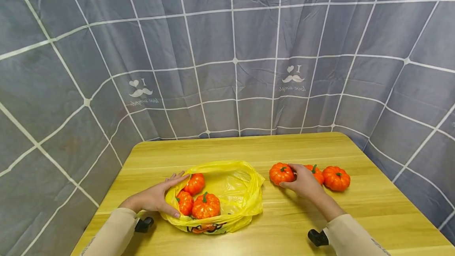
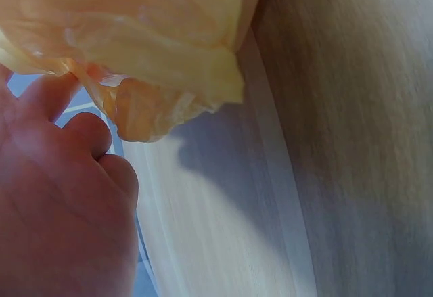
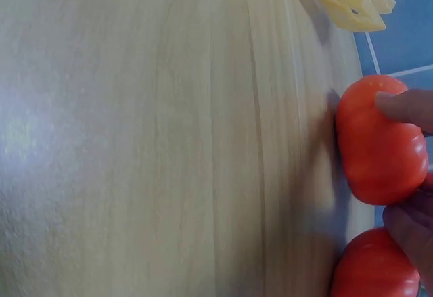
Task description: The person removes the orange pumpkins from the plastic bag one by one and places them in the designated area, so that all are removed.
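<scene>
On the wood-grain tabletop point(image 1: 284, 220), left of centre, a yellow plastic bag point(image 1: 254, 194); inside, toward its left, three round, ribbed orange pumpkins point(image 1: 206, 206), one behind two. At the bag's left rim, the left hand point(image 1: 158, 196). Right of the bag, three more pumpkins point(image 1: 336, 178) in a row, the right hand point(image 1: 305, 181) at the leftmost. Behind the tabletop, a grey white-gridded fabric curtain point(image 1: 256, 78).

Surface point(image 1: 284, 228): yellowish wood-grain top, rounded far corners. Grey curtain point(image 1: 256, 31) with white grid lines hangs behind the surface and along its left and right sides; creased, wavy folds. Small white star marks at some grid crossings. Beyond the surface's far edge, two white prints on the cloth: heart, moustache, mirrored "I love simple". Right-wrist view: bright glare patch point(image 3: 17, 131) on the surface.
</scene>
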`<state>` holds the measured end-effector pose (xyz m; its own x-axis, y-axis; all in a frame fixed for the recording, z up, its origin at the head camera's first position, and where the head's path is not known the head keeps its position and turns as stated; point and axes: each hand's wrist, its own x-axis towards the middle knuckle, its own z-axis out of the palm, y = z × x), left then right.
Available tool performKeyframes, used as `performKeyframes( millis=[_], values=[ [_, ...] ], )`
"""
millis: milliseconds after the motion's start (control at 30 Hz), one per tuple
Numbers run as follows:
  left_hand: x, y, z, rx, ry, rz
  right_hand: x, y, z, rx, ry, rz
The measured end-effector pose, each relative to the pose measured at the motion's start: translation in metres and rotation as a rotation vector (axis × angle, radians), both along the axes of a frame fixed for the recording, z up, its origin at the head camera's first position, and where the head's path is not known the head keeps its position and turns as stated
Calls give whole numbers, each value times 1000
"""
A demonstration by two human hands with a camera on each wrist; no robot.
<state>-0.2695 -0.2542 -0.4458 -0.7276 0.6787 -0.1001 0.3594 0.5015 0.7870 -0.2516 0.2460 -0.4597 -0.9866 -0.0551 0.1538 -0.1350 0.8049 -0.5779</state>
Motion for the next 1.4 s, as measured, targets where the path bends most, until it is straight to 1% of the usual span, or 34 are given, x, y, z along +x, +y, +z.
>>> performKeyframes(
  millis=[167, 267, 433, 567, 633, 767, 833, 967, 1033, 1200, 1300, 1400],
  values=[
    [1, 0, -2, 3, 2, -1, 0, -3, 4, 8, -23, 13],
    [0, 0, -3, -7, -2, 6, 1, -4, 7, 9, -8, 10],
    [-1, 1, -2, -10, -4, 11, 3, -8, 16, -12, 60, -10],
    [0, 1, -1, -5, -3, 5, 3, -14, 21, -30, 128, 25],
    [0, 1, 0, -4, 3, -1, 2, -18, 22, -42, 146, 44],
    [0, 1, 0, -4, 10, -6, 3, -27, 24, -53, 140, 72],
    [0, 1, 0, -4, 14, -7, 2, -30, 24, -53, 129, 70],
    [-1, 2, -1, 4, 26, -11, 0, -33, 28, -68, 135, 57],
    [-1, 2, -2, 10, 29, -14, -1, -34, 29, -77, 142, 63],
    [0, 2, -1, 17, 21, -17, 1, -39, 31, -89, 188, 116],
    [0, 1, -1, 16, 17, -16, 2, -45, 30, -115, 218, 162],
    [-1, 1, -1, 14, 16, -13, 3, -52, 29, -132, 220, 206]
  ],
)
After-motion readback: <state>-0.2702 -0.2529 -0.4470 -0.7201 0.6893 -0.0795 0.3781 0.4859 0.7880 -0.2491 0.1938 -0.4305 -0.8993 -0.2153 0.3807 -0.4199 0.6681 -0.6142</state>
